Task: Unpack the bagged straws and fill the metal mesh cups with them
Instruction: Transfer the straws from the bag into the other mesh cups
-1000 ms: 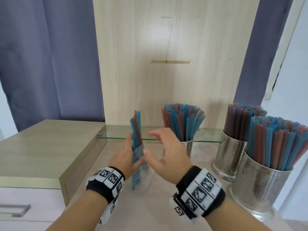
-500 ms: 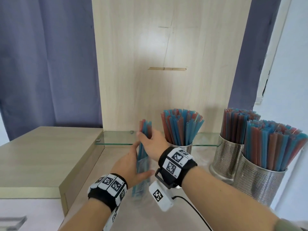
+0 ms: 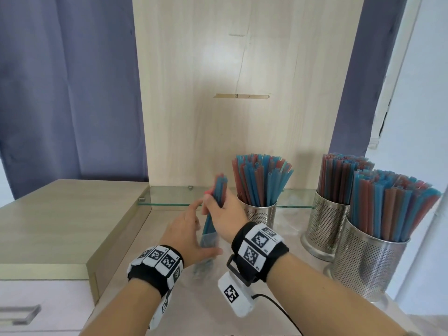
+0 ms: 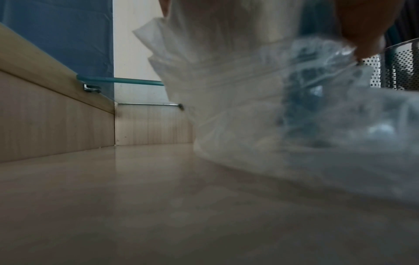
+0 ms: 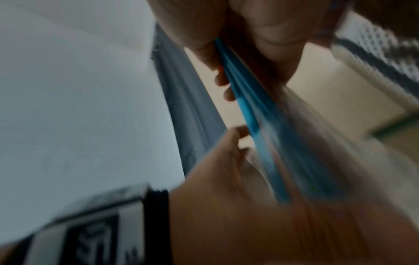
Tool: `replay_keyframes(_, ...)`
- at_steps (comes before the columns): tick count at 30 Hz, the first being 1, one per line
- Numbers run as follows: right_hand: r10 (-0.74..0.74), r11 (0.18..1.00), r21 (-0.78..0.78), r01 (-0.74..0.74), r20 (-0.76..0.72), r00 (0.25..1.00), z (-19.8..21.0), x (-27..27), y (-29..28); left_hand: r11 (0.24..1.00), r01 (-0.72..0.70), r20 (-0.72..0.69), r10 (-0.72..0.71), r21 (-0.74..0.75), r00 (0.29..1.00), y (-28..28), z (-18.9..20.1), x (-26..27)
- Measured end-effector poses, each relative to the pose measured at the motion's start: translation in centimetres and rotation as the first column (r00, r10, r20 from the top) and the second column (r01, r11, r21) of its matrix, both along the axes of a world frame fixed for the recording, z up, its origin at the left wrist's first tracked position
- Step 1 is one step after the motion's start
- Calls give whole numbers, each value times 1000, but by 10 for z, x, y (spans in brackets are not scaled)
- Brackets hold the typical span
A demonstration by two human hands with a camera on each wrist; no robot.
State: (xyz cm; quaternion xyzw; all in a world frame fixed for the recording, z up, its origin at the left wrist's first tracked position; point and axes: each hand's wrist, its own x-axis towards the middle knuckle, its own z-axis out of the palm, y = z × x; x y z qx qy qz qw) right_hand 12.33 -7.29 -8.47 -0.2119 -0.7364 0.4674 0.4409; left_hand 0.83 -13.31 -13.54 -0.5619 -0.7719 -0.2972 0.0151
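A small bundle of blue and red straws (image 3: 220,189) stands upright, its lower part inside a clear plastic bag (image 3: 208,241). My right hand (image 3: 224,213) grips the bundle just below its top; the right wrist view shows the fingers (image 5: 267,35) curled round the blue straws (image 5: 244,107). My left hand (image 3: 186,235) holds the bag low down between thumb and fingers, near the counter. In the left wrist view the crumpled bag (image 4: 249,107) fills the frame under my thumb (image 4: 367,26). Just right of my hands stands a metal mesh cup (image 3: 260,213), full of straws.
Two more mesh cups (image 3: 324,229) (image 3: 368,265), packed with straws, stand at the right near the counter's edge. A glass shelf (image 3: 169,197) runs along the wooden back panel. A raised wooden cabinet top (image 3: 60,219) borders the counter on the left.
My right hand, open beside the bundle a second ago, reached over and closed round the straws' upper part. The straws now stand higher out of the bag.
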Motion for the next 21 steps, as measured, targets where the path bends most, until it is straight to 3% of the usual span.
replay_keyframes(2, -32, 996, 77, 42, -123, 992, 15, 13, -5, 1000, -18, -21, 17, -14, 1000, 1, -1, -1)
replay_keyframes(5, 0, 995, 95, 39, -385, 923, 56, 43, -12, 999, -34, -45, 33, -25, 998, 4, -6, -5)
replay_keyframes(9, 57, 996, 86, -14, -532, 845, 90, 86, -10, 997, -73, -50, 72, -16, 996, 7, -8, -8)
replay_keyframes(13, 7, 996, 76, 37, -505, 863, 84, 121, 0, 992, -123, 45, 121, 31, 992, 11, -11, -17)
replay_keyframes(16, -88, 993, 31, 117, -486, 870, 61, 143, 7, 989, -151, -53, 151, 7, 987, 13, -3, -17)
replay_keyframes(18, -120, 991, -12, 132, -507, 854, 48, 156, 11, 986, -146, -131, 157, 86, 979, 16, 10, -10)
replay_keyframes(21, -168, 983, -17, 184, -498, 851, 36, 168, 18, 982, -48, -87, 65, 183, 994, 25, 35, 14)
